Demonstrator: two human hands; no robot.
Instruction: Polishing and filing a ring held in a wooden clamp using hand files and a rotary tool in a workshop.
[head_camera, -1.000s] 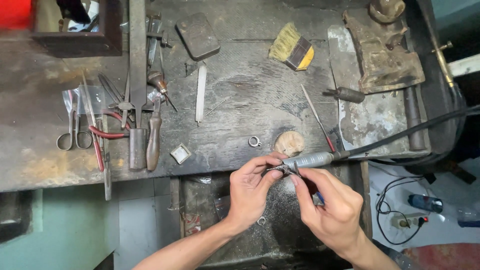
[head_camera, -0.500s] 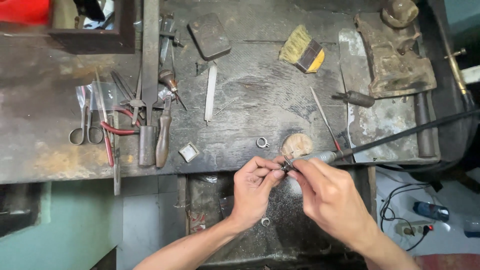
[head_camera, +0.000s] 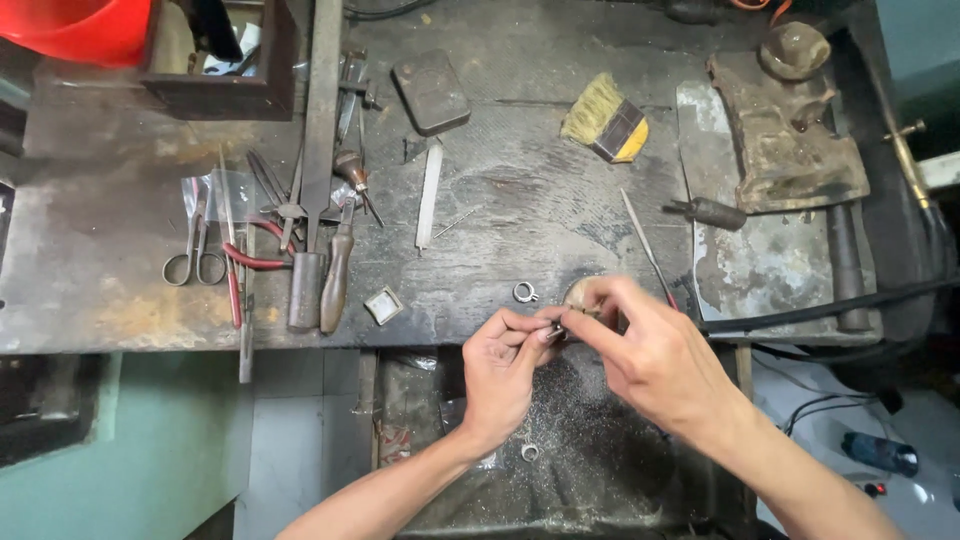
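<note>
Nearest the camera, a small metal ring (head_camera: 530, 452) is seen lying in the dusty tray below the tabletop (head_camera: 120, 290), close under the wrist of the left hand (head_camera: 503, 372). Above it, the left hand and the right hand (head_camera: 655, 355) are brought together at the tabletop's front edge, and a tiny metal piece (head_camera: 553, 333) is pinched between the left thumb and forefinger; the other fingers are curled in. The right hand's fingers (head_camera: 580, 322) are closed at the same piece, touching it from the right, though what else they grip cannot be told. Just beyond the piece, a second ring (head_camera: 525, 292) is lying on the tabletop. Farther from the piece, a flat file (head_camera: 429, 195) and a yellow-handled brush (head_camera: 606, 122) are laid out, with scissors (head_camera: 196, 255) well off to its left.
</note>
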